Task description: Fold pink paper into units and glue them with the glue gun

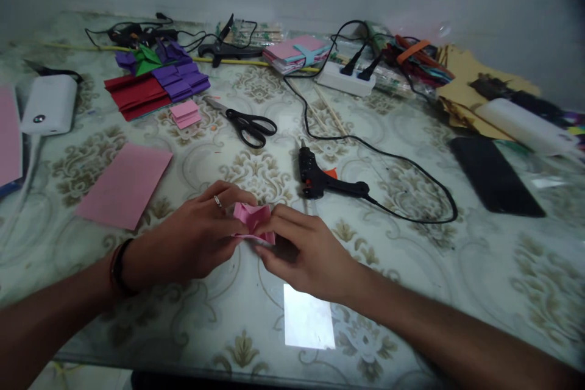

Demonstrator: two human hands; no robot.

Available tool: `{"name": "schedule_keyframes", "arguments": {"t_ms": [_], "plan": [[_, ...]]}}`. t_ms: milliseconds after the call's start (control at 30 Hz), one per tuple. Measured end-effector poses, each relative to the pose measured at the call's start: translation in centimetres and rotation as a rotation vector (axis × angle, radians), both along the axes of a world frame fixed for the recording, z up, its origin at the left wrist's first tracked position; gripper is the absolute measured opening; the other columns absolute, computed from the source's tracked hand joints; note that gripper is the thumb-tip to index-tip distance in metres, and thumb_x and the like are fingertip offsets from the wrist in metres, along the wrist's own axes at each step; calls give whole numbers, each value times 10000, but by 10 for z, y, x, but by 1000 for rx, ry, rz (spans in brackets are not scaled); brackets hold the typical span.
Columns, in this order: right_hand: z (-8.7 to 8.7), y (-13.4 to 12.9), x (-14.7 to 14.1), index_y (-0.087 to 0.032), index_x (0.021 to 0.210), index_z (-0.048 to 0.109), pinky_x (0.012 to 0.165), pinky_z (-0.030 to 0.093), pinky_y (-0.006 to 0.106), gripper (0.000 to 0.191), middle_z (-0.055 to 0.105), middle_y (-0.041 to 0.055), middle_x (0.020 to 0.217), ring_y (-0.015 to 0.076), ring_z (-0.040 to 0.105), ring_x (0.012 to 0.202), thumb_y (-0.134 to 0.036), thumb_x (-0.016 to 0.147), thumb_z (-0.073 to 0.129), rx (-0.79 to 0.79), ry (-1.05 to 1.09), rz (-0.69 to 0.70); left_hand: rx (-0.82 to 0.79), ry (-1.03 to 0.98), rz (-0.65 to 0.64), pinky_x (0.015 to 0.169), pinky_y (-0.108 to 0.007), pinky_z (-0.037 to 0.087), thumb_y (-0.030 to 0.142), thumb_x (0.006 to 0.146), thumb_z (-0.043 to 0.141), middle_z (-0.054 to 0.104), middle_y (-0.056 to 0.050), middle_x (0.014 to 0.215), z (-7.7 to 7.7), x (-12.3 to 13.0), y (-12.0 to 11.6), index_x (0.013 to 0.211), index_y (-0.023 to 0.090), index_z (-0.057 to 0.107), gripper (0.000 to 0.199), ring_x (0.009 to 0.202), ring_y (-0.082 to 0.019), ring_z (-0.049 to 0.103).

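Observation:
A small piece of folded pink paper (253, 217) is held between my two hands, low over the table, with its folds opened up like a shallow box. My left hand (196, 233), with a ring and a dark wristband, pinches its left side. My right hand (311, 250) grips the right side, fingers partly inside the folds. A flat pink paper sheet (128, 186) lies left of my left hand. Beyond my right hand rests a black glue gun (315, 173), and scissors (247, 125) lie further back.
Folded red paper (137, 96), purple paper (183, 80) and a small pink piece (185, 114) lie back left. A white power bank (51, 103) is at left. A power strip (347, 78) with plugged cords stands behind. A black phone (496, 175) lies right. The glue gun's cord loops across.

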State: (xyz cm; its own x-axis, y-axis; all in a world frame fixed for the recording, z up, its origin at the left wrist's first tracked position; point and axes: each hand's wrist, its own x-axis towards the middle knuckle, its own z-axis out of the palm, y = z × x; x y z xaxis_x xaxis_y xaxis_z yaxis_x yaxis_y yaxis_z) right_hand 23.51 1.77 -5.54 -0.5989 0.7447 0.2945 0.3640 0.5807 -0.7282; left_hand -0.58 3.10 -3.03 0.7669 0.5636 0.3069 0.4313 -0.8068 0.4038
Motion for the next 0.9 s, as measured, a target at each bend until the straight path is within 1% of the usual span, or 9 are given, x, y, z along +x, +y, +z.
{"name": "schedule_keyframes", "arguments": {"t_ms": [133, 300, 400, 467, 500, 633, 767, 900], "plan": [[-2, 2, 2, -202, 1076, 717, 720, 538, 280, 126, 667, 30, 890, 164, 638, 787, -166, 1002, 621, 0, 26, 18, -9, -63, -15, 1070, -456, 550, 24, 935, 604, 643, -109, 1292, -3, 0, 1, 1037, 192, 689, 215, 1233, -257, 602], [-4, 4, 3, -208, 1013, 724, 737, 552, 273, 118, 701, 35, 921, 162, 664, 817, -145, 1001, 625, 14, 43, 51, -63, -37, -10, 1087, -464, 542, 2, 925, 609, 642, -102, 1304, 0, 1, 2, 992, 195, 713, 230, 1260, -264, 582], [-4, 5, 3, -212, 973, 717, 719, 550, 266, 109, 693, 29, 886, 162, 664, 798, -153, 1001, 629, 33, 43, 53, -94, -27, 9, 1104, -464, 535, -16, 916, 584, 638, -89, 1321, 3, 1, 1, 1006, 204, 719, 274, 1273, -264, 577], [-3, 5, 3, -211, 966, 711, 698, 540, 259, 108, 681, 23, 862, 158, 654, 776, -150, 1000, 628, 38, 45, 49, -90, -59, 6, 1086, -459, 549, 4, 919, 585, 644, -93, 1317, 3, 1, 1, 980, 203, 711, 244, 1261, -262, 588], [-3, 5, 3, -211, 972, 709, 691, 535, 256, 107, 675, 20, 854, 156, 647, 766, -149, 1001, 626, 37, 44, 45, -119, -39, 15, 1090, -466, 549, 14, 926, 592, 641, -98, 1333, 3, 0, 1, 992, 204, 708, 233, 1275, -262, 586], [-2, 5, 3, -213, 936, 684, 672, 513, 252, 110, 646, 8, 821, 148, 620, 734, -153, 1005, 623, 35, 41, 40, -91, -91, 15, 1052, -479, 564, 82, 945, 627, 665, -107, 1292, 1, 0, 2, 977, 216, 691, 152, 1242, -263, 623], [-1, 5, 2, -212, 877, 638, 655, 483, 249, 137, 613, -4, 796, 142, 591, 712, -146, 997, 633, 35, 47, 32, -64, -64, 14, 1055, -449, 562, 48, 934, 609, 672, -103, 1281, 2, 1, 2, 938, 209, 696, 182, 1252, -252, 622], [-1, 5, 2, -209, 882, 637, 640, 459, 250, 121, 599, -12, 784, 139, 575, 694, -148, 987, 642, 8, 31, 14, -72, -66, 31, 1044, -457, 563, 52, 941, 615, 643, -115, 1288, 2, 1, 2, 963, 205, 714, 184, 1261, -255, 607]]}}
